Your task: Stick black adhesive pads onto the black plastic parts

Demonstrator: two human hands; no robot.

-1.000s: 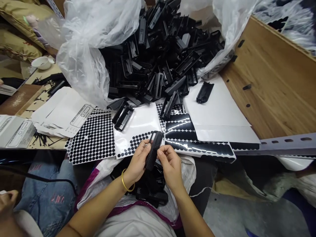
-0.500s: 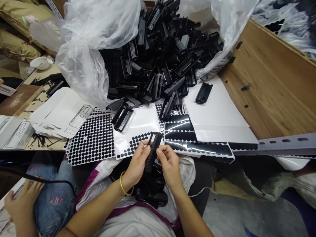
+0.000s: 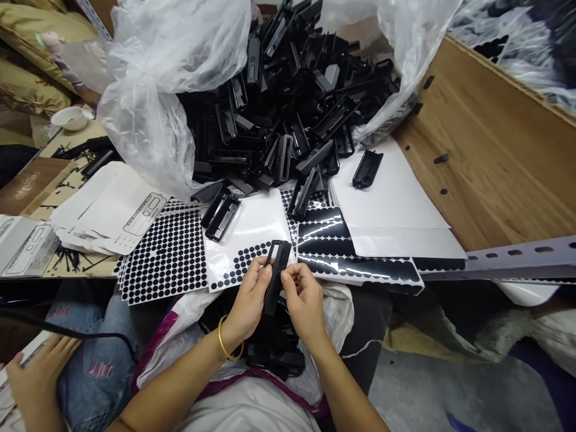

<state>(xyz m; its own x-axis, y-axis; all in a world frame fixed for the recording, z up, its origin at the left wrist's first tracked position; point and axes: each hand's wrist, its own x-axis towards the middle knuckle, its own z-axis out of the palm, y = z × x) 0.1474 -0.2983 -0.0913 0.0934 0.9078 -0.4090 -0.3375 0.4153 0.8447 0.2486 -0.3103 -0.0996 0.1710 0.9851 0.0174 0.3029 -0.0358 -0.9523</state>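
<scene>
My left hand (image 3: 252, 294) is closed round a long black plastic part (image 3: 276, 282) with a carbon-fibre texture, held tilted above my lap. At its right edge my right hand (image 3: 304, 300) is pinched, thumb against forefinger; whatever sits between those fingertips is hidden. Just beyond the part lies a white sheet of round black stickers (image 3: 252, 219), partly peeled off. More black parts (image 3: 276, 354) fill an open plastic bag (image 3: 339, 318) on my lap, below my hands.
A heap of black parts (image 3: 288, 96) spills from a clear bag (image 3: 153, 78). Sticker sheets (image 3: 166, 258), printed white cards (image 3: 108, 204) and white paper (image 3: 387, 198) cover the table edge. A wooden board (image 3: 495, 150) stands right. Another person's hand (image 3: 40, 372) rests at left.
The view has shifted slightly. My left hand still grips the part, and my right hand stays pinched at its edge. A hand with a card at the far left has left the view.
</scene>
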